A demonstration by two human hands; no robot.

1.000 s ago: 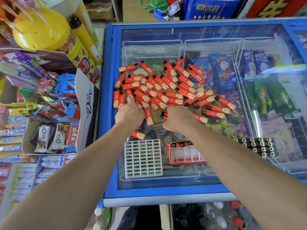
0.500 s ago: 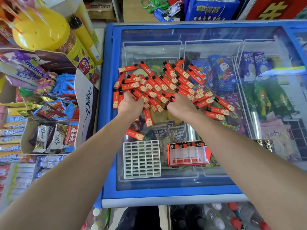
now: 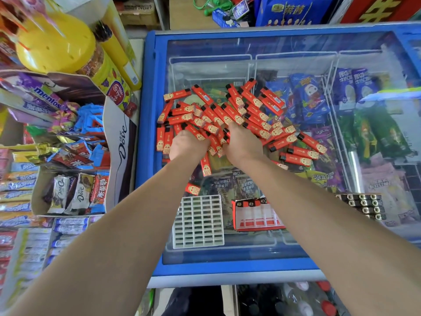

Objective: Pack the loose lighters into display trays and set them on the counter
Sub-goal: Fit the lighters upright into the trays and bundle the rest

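Head view: left hand (image 3: 188,145) and right hand (image 3: 242,143) dig into the red lighter pile (image 3: 227,115) on the freezer lid (image 3: 205,49), fingers buried, probably curled around lighters; best gather small bunches toward the white tray (image 3: 197,222).

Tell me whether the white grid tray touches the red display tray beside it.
Apart. The head view shows the white grid tray and the red display tray side by side with a strip of freezer lid between them.

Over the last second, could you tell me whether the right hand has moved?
Yes. The right hand has moved away from the red tray, up into the lighter pile, closer to the left hand.
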